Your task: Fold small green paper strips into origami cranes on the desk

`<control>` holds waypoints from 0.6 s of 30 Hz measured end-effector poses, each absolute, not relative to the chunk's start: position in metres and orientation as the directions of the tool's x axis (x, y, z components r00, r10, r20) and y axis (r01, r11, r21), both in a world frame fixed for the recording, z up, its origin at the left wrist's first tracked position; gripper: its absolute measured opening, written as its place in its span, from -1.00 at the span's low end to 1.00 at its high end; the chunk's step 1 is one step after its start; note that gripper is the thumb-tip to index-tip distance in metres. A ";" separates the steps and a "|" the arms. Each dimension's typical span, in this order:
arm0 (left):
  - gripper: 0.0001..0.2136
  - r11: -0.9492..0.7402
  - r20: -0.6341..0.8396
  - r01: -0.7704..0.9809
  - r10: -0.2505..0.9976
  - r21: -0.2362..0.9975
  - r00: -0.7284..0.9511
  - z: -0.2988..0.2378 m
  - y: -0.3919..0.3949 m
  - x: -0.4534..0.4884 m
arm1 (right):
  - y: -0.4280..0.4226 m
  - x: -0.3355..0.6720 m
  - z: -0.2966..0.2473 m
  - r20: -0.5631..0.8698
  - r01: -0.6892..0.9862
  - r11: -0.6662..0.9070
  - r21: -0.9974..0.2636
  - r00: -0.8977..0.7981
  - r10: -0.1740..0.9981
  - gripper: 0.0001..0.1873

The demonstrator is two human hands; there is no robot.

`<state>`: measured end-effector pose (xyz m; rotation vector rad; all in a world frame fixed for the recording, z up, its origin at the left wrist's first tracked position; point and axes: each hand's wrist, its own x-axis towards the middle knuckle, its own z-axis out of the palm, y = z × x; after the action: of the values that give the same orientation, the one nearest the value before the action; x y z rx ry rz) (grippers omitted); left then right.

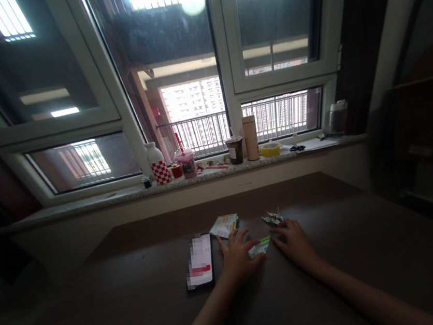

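A small folded paper [258, 250], white with a green printed edge, lies on the brown table in front of me. My left hand [238, 258] holds its left side, thumb and index finger on it while the other fingers spread toward a printed sheet [223, 225]. At the paper's right corner are the fingertips of my right hand [296, 242], stretched out and lying low over the table; whether they touch the corner is hard to tell. Just beyond that hand sits a pointed, folded paper piece [273, 218]. A phone [200, 263] with its screen lit lies left of my left hand.
Past the table [159, 310], a windowsill [218, 174] bears a checkered bottle [159, 166], a pink drink cup [187, 164], a dark drink cup [235, 151], a tan cylinder [250, 139], yellow tape [270, 150], scissors [297, 148] and a clear jar [338, 118].
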<state>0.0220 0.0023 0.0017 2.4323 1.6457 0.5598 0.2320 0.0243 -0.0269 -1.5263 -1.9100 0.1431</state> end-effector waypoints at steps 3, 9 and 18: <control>-0.70 -0.398 0.240 0.858 0.912 0.325 0.332 0.001 0.002 0.024 | 0.027 0.232 -0.031 0.451 0.775 0.402 -0.488 -0.171 0.876 -0.73; -0.78 -0.410 0.274 0.835 0.906 0.368 0.324 0.002 0.001 0.024 | 0.029 0.231 -0.033 0.455 0.745 0.454 -0.489 -0.227 0.861 -0.83; -0.79 -0.315 0.346 0.817 0.926 0.484 0.152 0.003 0.008 0.022 | 0.030 0.231 -0.027 0.403 0.656 0.437 -0.615 -0.215 0.890 -0.80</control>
<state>0.0217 0.0077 0.0031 2.2385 1.7182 0.8897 0.2312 0.0304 -0.0269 -1.2996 -1.9590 0.4062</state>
